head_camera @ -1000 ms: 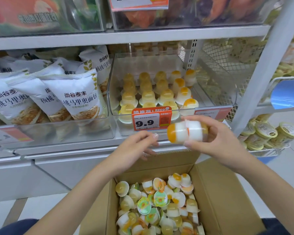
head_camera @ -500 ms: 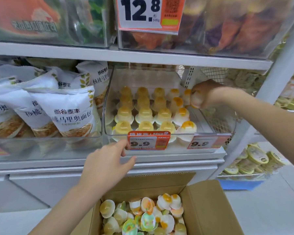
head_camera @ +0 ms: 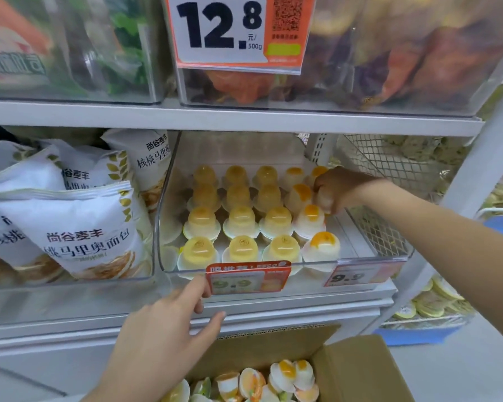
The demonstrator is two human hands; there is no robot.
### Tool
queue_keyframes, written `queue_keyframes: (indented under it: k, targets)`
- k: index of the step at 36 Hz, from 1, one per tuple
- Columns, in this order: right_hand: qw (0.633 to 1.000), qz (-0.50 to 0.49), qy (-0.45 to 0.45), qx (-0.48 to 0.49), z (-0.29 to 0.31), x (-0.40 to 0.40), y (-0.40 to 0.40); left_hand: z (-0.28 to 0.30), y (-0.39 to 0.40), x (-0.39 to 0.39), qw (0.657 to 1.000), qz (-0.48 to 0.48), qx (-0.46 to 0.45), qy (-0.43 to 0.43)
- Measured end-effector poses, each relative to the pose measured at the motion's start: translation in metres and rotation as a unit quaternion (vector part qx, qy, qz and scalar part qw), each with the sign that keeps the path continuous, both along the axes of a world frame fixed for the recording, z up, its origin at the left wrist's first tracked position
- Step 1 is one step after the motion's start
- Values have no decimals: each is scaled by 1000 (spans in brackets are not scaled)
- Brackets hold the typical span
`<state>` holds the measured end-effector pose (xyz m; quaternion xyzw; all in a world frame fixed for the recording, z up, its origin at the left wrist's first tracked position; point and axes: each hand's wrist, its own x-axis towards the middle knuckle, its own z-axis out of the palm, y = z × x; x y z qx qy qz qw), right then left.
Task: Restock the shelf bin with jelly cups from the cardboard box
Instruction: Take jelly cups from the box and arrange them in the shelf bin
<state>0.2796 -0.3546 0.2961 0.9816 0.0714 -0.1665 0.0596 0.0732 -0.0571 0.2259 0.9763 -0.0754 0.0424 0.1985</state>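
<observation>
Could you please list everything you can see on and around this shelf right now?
Shelf bin: one, clear, middle shelf.
Jelly cups: about twenty, yellow and white, in rows in the bin.
Cardboard box: one, brown, open, below the shelf, holding more loose cups.
Bread bags: several, white, left bin.
Price tags: two 9.9, orange, on the bin's front; one 12.8 above.
Left hand: fingers straight, touching the bin's front.
Right hand: curled, at the bin's right rear; any cup held is hidden.

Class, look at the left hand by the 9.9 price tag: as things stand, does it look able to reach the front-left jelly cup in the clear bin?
Probably yes. The left hand is open at the clear bin front, and the front-left jelly cup sits just behind the low front wall; the bin's top is open, so nothing blocks reaching over.
</observation>
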Motion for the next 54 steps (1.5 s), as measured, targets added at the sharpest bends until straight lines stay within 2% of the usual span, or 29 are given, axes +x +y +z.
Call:
queue_keyframes:
  k: [16,22,26,30,35,38,41,43,46,49,54]
  targets:
    - [999,-39,-12,17,-2,-9,6,2,-2,-1,999,-11,24,19]
    - [997,-43,-67,24,7,-22,2,1,-2,-4,999,-25,45,18]
    - [990,-24,-131,53,14,-53,0,-4,-1,-7,999,-33,37,22]
    - [968,27,-218,122,18,-103,-3,-13,-4,-14,998,-46,25,26]
    - [941,38,-278,189,7,-172,-8,-41,-8,-26,996,-66,-29,58]
    - [925,31,-285,249,-12,-214,-4,-62,-11,-33,992,-86,-28,88]
    - [925,32,-245,288,-52,-246,-4,-88,-11,-40,986,-96,-21,134]
    - [943,39,-178,278,-87,-262,-2,-113,-10,-47,980,-84,-43,173]
    - [976,26,-21,214,-141,-279,2,-156,-9,-64,971,-46,-72,225]
    - [984,28,111,136,-195,-287,5,-199,-8,-80,949,-30,-68,306]
    - [974,44,210,74,-273,-287,6,-253,-6,-91,926,-25,-55,372]
